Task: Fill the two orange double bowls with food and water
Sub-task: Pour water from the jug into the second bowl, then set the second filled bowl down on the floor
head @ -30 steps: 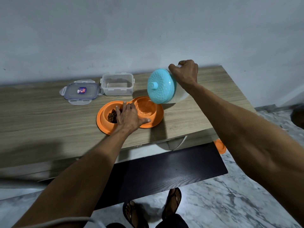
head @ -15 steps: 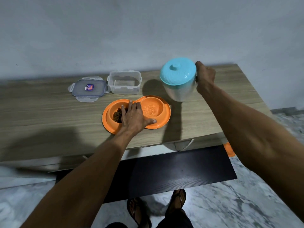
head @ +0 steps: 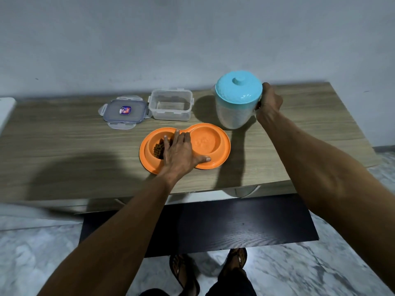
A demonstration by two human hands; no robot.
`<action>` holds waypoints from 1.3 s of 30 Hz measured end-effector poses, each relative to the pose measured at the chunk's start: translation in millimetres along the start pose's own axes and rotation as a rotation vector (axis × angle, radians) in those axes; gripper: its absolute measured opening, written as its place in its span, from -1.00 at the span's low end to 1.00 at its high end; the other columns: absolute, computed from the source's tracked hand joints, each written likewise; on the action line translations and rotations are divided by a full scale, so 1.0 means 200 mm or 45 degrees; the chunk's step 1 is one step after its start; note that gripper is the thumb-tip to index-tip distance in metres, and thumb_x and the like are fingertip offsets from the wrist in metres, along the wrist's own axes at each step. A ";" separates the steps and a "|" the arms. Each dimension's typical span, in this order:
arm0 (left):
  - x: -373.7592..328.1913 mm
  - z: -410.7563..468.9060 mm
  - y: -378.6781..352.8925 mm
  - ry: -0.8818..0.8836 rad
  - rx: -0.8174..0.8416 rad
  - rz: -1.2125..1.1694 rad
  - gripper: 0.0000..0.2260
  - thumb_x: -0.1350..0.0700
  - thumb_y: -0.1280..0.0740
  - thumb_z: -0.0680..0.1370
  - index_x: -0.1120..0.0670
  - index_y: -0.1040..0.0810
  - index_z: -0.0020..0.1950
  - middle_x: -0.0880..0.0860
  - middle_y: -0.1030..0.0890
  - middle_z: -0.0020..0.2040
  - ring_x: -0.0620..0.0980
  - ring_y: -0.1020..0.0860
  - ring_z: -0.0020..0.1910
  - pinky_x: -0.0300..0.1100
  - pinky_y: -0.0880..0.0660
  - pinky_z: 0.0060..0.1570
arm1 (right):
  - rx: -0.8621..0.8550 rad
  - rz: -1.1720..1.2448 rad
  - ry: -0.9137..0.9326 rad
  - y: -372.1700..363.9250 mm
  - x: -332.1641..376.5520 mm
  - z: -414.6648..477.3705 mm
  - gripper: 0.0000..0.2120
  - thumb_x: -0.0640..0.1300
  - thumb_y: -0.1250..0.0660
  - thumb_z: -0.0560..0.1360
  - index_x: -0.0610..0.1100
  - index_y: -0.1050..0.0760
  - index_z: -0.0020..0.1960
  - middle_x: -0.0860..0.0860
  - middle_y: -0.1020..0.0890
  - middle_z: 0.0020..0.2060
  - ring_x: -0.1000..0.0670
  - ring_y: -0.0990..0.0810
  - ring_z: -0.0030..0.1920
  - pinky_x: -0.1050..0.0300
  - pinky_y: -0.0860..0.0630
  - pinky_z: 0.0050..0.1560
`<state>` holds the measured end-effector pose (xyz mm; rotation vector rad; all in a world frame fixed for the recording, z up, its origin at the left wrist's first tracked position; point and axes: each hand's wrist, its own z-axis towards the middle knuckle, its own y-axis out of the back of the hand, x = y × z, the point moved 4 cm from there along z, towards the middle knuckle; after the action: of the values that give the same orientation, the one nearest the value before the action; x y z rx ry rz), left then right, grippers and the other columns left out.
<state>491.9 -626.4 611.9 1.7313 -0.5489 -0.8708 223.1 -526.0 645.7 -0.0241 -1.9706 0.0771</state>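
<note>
An orange double bowl [head: 223, 150] lies on the wooden table [head: 64, 146]. Its left cup holds brown kibble [head: 158, 148]; its right cup looks wet and shiny. My left hand [head: 181, 153] rests flat on the bowl's middle, fingers spread, thumb on the front rim. My right hand [head: 269, 103] grips the handle of a clear jug [head: 234, 113] with a turquoise lid [head: 239, 87]. The jug stands upright just behind the bowl's right cup; whether it touches the table I cannot tell. Only one orange double bowl shows.
An empty clear food box [head: 171, 104] stands behind the bowl, its lid [head: 124, 111] lying to the left. A dark lower shelf [head: 213, 227] juts out under the table. My sandalled feet [head: 186, 272] stand on the marble floor.
The jug was tipped over the right cup a second ago. My right hand has swung it upright and back to the right. My left hand has stayed on the bowl.
</note>
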 end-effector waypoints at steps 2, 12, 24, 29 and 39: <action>0.00 0.00 0.00 0.002 -0.003 -0.004 -0.04 -0.41 -0.33 0.38 0.17 -0.14 0.55 0.15 -0.20 0.57 0.13 -0.01 0.59 0.24 0.16 0.49 | 0.015 0.012 -0.011 0.00 -0.02 0.00 -0.86 -0.10 -0.42 0.23 -0.15 -0.50 -0.34 -0.02 -0.57 -0.40 -0.03 -0.46 -0.37 0.16 -0.37 -0.38; 0.00 -0.01 0.00 0.008 0.005 -0.005 -0.04 -0.41 -0.33 0.38 0.17 -0.15 0.55 0.16 -0.22 0.56 0.13 -0.01 0.59 0.23 0.16 0.50 | 0.048 0.045 -0.012 0.03 -0.03 -0.04 -0.73 0.03 -0.47 0.28 -0.18 -0.55 -0.26 -0.05 -0.65 -0.31 -0.04 -0.61 -0.30 0.08 -0.52 -0.30; 0.06 -0.06 0.07 0.016 -0.065 -0.081 -0.07 -0.42 -0.20 0.45 0.16 -0.04 0.59 0.15 -0.11 0.59 0.14 0.00 0.59 0.28 0.11 0.49 | -0.007 -0.111 -0.076 0.22 -0.21 -0.29 -0.65 0.11 -0.12 0.58 -0.16 -0.48 0.02 -0.17 -0.61 0.00 -0.14 -0.60 -0.02 -0.14 -0.64 0.05; 0.24 -0.13 0.11 0.193 -0.210 -0.150 -0.15 -0.39 -0.20 0.48 0.18 -0.18 0.54 0.16 -0.24 0.55 0.15 -0.15 0.55 0.31 -0.06 0.44 | 0.008 -0.397 -0.016 0.19 -0.31 -0.45 -0.63 0.10 -0.15 0.58 -0.21 -0.48 0.05 -0.14 -0.58 0.01 -0.16 -0.56 0.05 -0.15 -0.53 0.19; 0.64 -0.21 0.10 0.787 -0.185 -0.462 -0.36 -0.30 -0.29 0.47 0.22 -0.45 0.26 0.23 -0.55 0.23 0.27 -0.52 0.20 0.09 -0.51 0.09 | 0.153 -1.083 0.050 0.06 -0.50 -0.65 -0.35 0.13 -0.41 0.39 -0.22 -0.42 0.35 -0.22 -0.49 0.28 -0.26 -0.50 0.26 -0.09 -0.50 0.22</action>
<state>606.7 -700.2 600.3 1.8701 0.2390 -0.5502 381.4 -513.7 604.2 0.8729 -1.7874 -0.3572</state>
